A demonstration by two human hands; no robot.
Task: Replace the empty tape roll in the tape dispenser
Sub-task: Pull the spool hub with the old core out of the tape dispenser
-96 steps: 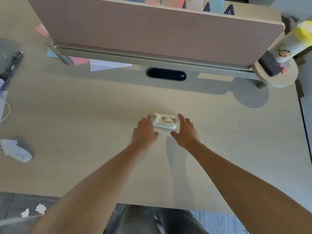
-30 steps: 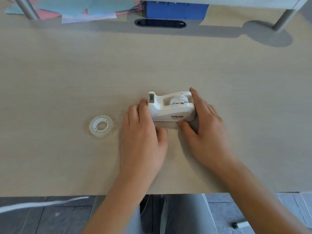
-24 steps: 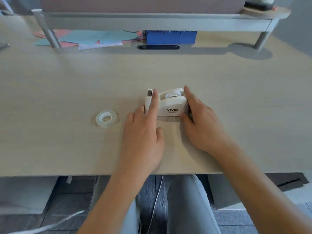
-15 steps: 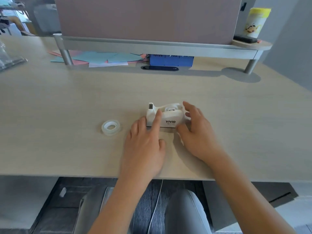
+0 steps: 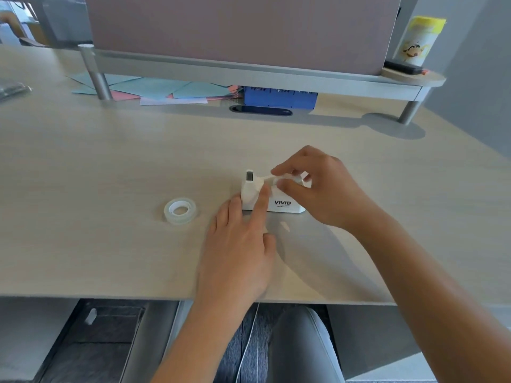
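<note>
A white tape dispenser (image 5: 284, 204) marked VIVID stands near the middle of the desk. My right hand (image 5: 323, 189) is over its top, thumb and fingers pinched on the white empty roll (image 5: 287, 178) in the cradle, mostly hidden by the fingers. My left hand (image 5: 243, 244) lies flat on the desk, its index finger pressed against the dispenser's front left side. A fresh roll of clear tape (image 5: 180, 210) lies flat on the desk to the left of my left hand, apart from it.
The wooden desk (image 5: 110, 161) has a raised shelf (image 5: 249, 71) and a pink partition at the back. Coloured papers (image 5: 154, 89) and a blue box (image 5: 279, 96) sit under the shelf. A yellow-lidded canister (image 5: 417, 40) stands at the far right.
My right hand has risen from the dispenser's right side to its top and pinched the roll in the cradle. My left index finger stays on the dispenser. The camera has tilted up.
</note>
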